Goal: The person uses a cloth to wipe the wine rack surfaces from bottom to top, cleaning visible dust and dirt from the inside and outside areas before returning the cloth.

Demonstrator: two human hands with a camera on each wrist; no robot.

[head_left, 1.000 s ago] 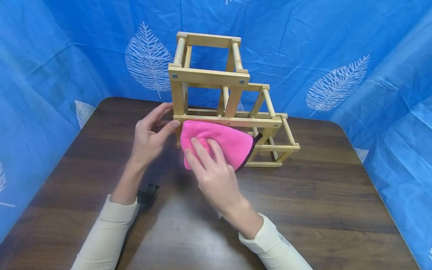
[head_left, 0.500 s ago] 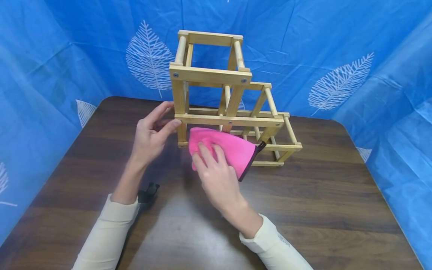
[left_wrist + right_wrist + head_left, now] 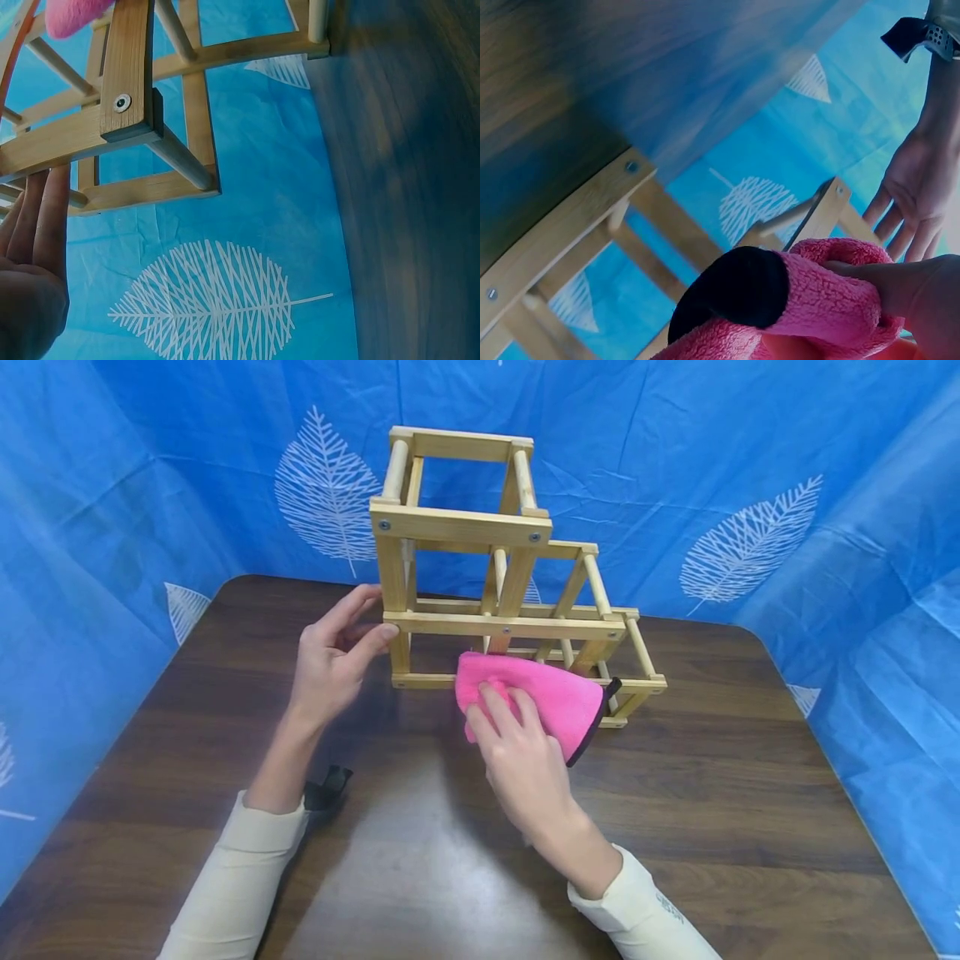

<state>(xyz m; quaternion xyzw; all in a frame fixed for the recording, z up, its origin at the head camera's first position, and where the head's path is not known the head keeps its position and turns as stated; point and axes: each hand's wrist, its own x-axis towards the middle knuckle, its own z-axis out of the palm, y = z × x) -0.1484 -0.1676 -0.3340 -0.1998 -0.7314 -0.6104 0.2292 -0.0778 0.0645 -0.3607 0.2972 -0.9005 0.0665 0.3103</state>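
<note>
Cloth (image 3: 558,697) gripped in the right hand (image 3: 525,764) could snag and tip the rack (image 3: 472,624) the left hand (image 3: 332,660) pinches near the worktop's far edge (image 3: 697,633).

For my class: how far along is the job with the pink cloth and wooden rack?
Done: the wooden rack stands assembled on the table, its left end held by the left hand.
In hand: the right hand grips the pink cloth at the rack's lower front, apparently wiping.
Left: perhaps the top tier, which the cloth is away from; I can't tell which bars are already wiped.
</note>
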